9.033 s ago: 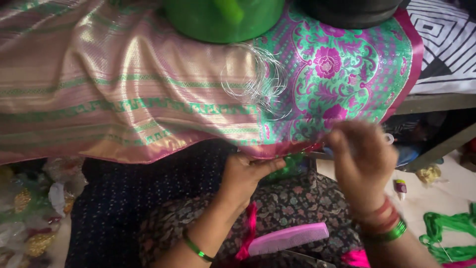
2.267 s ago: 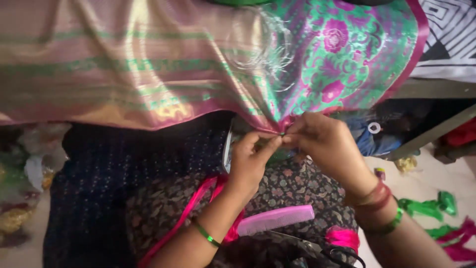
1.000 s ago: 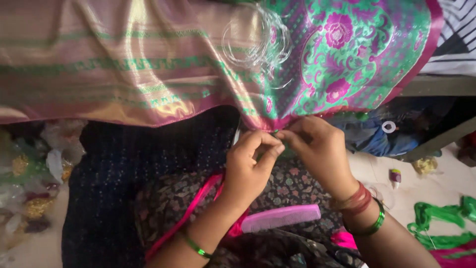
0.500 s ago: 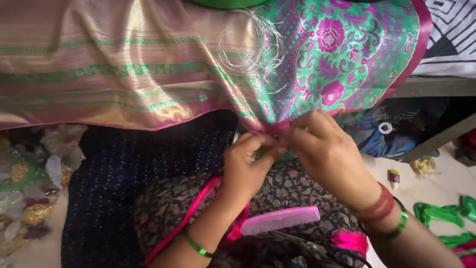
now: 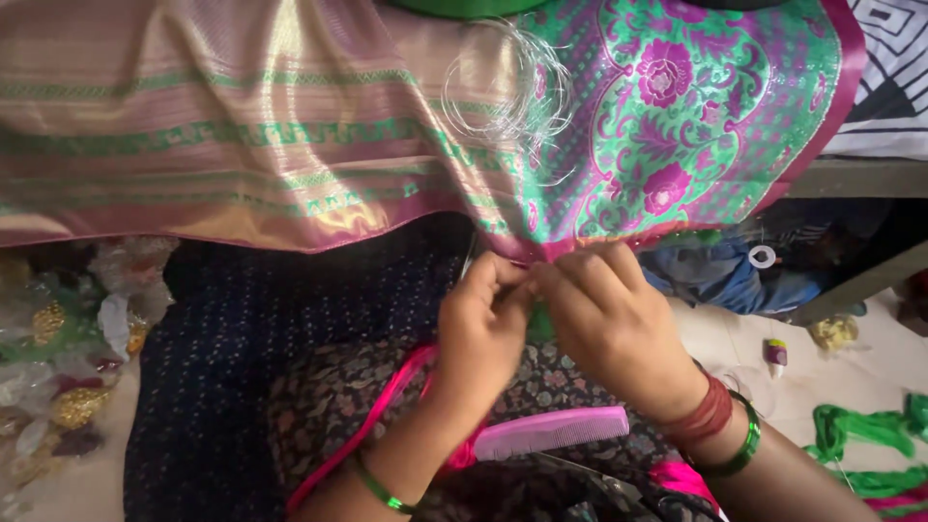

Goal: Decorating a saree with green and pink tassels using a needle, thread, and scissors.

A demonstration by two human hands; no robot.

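A shiny pink and gold silk cloth [image 5: 242, 126] with green bands and a green and magenta flowered end [image 5: 677, 116] hangs over a ledge in front of me. My left hand [image 5: 483, 324] and my right hand [image 5: 604, 324] meet at its lower magenta edge [image 5: 541, 249], both pinching the hem, fingertips touching. A bit of green thread [image 5: 539, 324] shows between the hands. A coil of thin silver thread [image 5: 512, 92] lies on the cloth above them.
A pink comb [image 5: 551, 432] and pink threads [image 5: 377, 416] lie on my lap, with scissors [image 5: 619, 488] below. Green thread bundles [image 5: 860, 449] and a small tube [image 5: 775, 356] lie on the floor at right. Crumpled shiny wrappers [image 5: 58, 358] are heaped at left.
My right hand has dropped slightly and closed in against the left at the hem. The view has shifted a little; the cloth stays draped as before.
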